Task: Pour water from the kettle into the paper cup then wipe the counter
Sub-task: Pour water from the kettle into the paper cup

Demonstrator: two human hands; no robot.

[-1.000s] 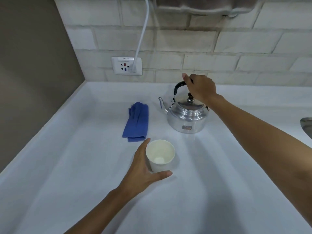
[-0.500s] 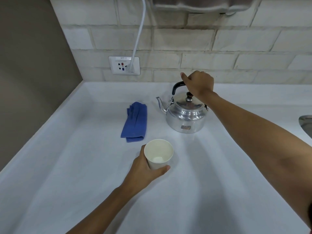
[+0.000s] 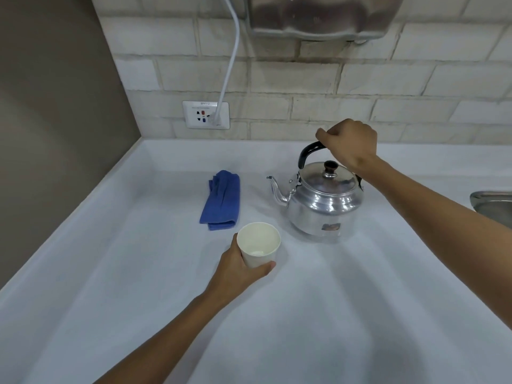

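Note:
A shiny metal kettle point(image 3: 324, 200) with a black handle and a spout pointing left is near the back of the white counter point(image 3: 332, 314). My right hand point(image 3: 350, 144) is closed around the top of its handle. The kettle looks just off the counter or barely resting on it. In front and to the left stands a white paper cup point(image 3: 259, 243), upright, with my left hand point(image 3: 239, 268) wrapped around its near side. A folded blue cloth point(image 3: 221, 200) lies flat on the counter behind the cup, left of the kettle.
A brick wall runs along the back, with a socket plate point(image 3: 205, 115) and a white cable point(image 3: 231, 56) plugged into it. A metal appliance point(image 3: 318, 15) hangs above the kettle. A brown wall borders the left. A metal sink edge point(image 3: 491, 203) shows at the far right.
My left hand has closed around the cup. My right hand has tightened on the kettle handle and raised it a little. The view has tilted upward.

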